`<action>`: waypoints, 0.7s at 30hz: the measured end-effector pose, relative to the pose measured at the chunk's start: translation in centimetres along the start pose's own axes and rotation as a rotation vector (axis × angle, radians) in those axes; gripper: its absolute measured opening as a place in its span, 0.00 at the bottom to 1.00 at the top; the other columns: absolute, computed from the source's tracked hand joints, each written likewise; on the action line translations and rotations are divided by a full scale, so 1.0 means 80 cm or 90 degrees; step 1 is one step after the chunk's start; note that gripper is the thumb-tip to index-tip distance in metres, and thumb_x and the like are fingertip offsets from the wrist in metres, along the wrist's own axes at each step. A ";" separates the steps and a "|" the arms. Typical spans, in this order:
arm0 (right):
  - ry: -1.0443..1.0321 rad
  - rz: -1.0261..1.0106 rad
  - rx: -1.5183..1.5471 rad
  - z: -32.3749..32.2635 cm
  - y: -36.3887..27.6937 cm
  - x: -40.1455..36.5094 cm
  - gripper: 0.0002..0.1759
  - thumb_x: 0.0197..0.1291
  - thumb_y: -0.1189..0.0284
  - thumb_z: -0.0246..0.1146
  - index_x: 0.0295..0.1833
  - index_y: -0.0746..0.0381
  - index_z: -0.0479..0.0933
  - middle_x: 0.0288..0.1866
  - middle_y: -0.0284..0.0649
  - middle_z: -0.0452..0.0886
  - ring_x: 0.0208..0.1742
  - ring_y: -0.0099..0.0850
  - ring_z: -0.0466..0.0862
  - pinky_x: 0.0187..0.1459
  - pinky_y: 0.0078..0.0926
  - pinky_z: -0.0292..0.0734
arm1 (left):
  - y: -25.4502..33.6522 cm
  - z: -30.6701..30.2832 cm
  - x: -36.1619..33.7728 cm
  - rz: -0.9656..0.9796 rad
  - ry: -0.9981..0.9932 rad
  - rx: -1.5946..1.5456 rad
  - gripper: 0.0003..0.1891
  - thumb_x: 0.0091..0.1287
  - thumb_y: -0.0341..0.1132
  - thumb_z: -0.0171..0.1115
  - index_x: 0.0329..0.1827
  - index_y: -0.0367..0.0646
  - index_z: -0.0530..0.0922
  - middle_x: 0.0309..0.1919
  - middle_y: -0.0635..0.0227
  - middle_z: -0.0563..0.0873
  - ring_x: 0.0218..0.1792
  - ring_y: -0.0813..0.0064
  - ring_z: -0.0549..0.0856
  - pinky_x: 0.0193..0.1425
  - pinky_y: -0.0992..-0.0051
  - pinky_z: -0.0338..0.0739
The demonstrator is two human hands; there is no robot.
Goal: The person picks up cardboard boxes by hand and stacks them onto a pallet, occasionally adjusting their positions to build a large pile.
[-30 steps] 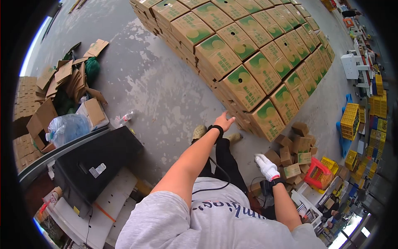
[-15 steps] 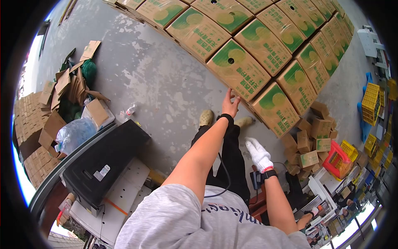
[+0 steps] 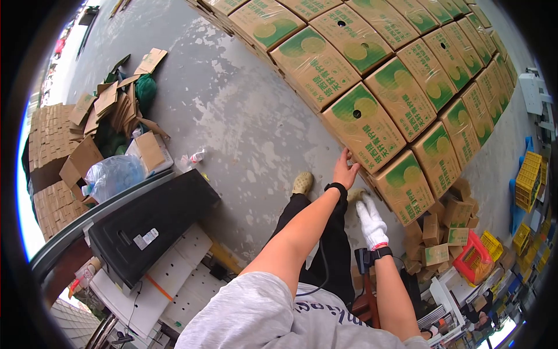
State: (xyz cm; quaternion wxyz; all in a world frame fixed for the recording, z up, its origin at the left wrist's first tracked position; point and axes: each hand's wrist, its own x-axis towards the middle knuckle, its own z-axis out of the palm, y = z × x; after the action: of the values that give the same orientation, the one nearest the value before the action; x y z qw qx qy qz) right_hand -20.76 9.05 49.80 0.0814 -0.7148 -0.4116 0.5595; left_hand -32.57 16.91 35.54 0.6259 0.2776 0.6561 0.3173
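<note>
My left hand (image 3: pixel 346 170), bare with a dark band at the wrist, reaches to the near edge of a cardboard carton (image 3: pixel 364 128) printed green with a round fruit. Its fingertips meet the carton's lower corner, thumb apart from the fingers. My right hand (image 3: pixel 371 222) wears a white glove and hangs over my shoe, fingers stretched out and holding nothing visible. To the right of the left hand sits another printed carton (image 3: pixel 405 187) of the same stack. A dark device (image 3: pixel 364 260) is by the right wrist.
Rows of matching cartons (image 3: pixel 401 96) stretch away at the upper right. Smaller loose boxes (image 3: pixel 433 232) and a red plastic piece (image 3: pixel 472 259) lie at the right. At the left are flattened cardboard (image 3: pixel 119 107), a plastic bag (image 3: pixel 116 176) and a black case (image 3: pixel 154 224).
The view has shifted, so the stack and floor sit lower and further right. My left hand stays at the carton's corner. My gloved right hand is slightly nearer the stack.
</note>
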 end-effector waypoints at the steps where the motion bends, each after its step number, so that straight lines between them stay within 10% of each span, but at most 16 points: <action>1: 0.001 -0.011 -0.014 0.004 -0.001 0.005 0.31 0.73 0.53 0.52 0.73 0.58 0.65 0.72 0.48 0.71 0.71 0.43 0.71 0.70 0.34 0.64 | 0.006 0.002 -0.003 -0.006 0.005 0.007 0.40 0.63 0.35 0.62 0.78 0.44 0.55 0.63 0.46 0.72 0.52 0.54 0.85 0.56 0.62 0.80; 16: 0.014 0.020 0.033 0.004 0.013 0.030 0.37 0.71 0.53 0.54 0.79 0.56 0.55 0.79 0.47 0.60 0.77 0.45 0.63 0.73 0.34 0.59 | 0.030 0.003 -0.014 0.036 0.079 0.113 0.36 0.62 0.37 0.63 0.75 0.42 0.63 0.56 0.53 0.74 0.49 0.58 0.82 0.57 0.63 0.77; 21: -0.022 -0.017 -0.284 -0.002 -0.007 0.042 0.41 0.68 0.51 0.54 0.80 0.58 0.52 0.77 0.54 0.61 0.76 0.50 0.63 0.72 0.37 0.59 | 0.033 0.002 -0.014 0.034 0.084 0.141 0.34 0.63 0.37 0.61 0.73 0.39 0.65 0.57 0.50 0.74 0.50 0.56 0.83 0.59 0.62 0.77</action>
State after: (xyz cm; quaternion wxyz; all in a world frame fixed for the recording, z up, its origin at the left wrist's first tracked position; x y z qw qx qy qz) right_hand -20.76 11.77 47.73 -0.0787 -0.6999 -0.5357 0.4658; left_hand -32.45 17.76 38.26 0.5382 0.3409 0.7195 0.2767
